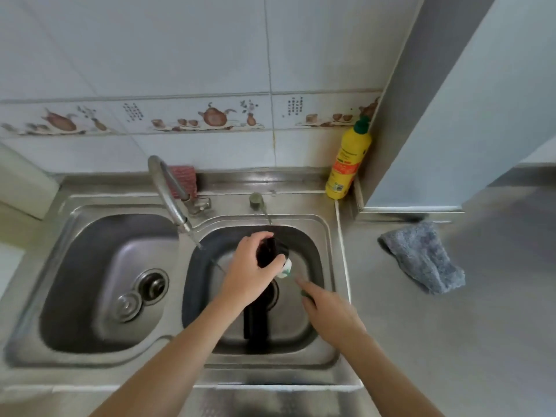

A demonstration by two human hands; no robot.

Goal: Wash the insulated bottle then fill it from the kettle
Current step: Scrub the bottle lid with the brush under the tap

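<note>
The black insulated bottle (pixel 255 325) lies in the right basin (pixel 319 254) of the steel sink, partly hidden under my left forearm. Above it my left hand (pixel 249 270) grips a black lid-like part (pixel 270 251) that has a white and green piece (pixel 286 268) at its lower end. My right hand (pixel 329 311) is close to the right of it. Its index finger points at the white piece while the other fingers curl round a small green scrubber (pixel 307 294). A thin stream of water (pixel 210 260) falls from the tap (pixel 168 191) into the right basin. No kettle is in view.
The left basin (pixel 75 266) holds a drain and a loose plug (pixel 128 305). A yellow detergent bottle (pixel 347 164) stands in the back corner. A grey cloth (pixel 424 257) lies on the counter to the right, and a red sponge (pixel 183 179) stands behind the tap.
</note>
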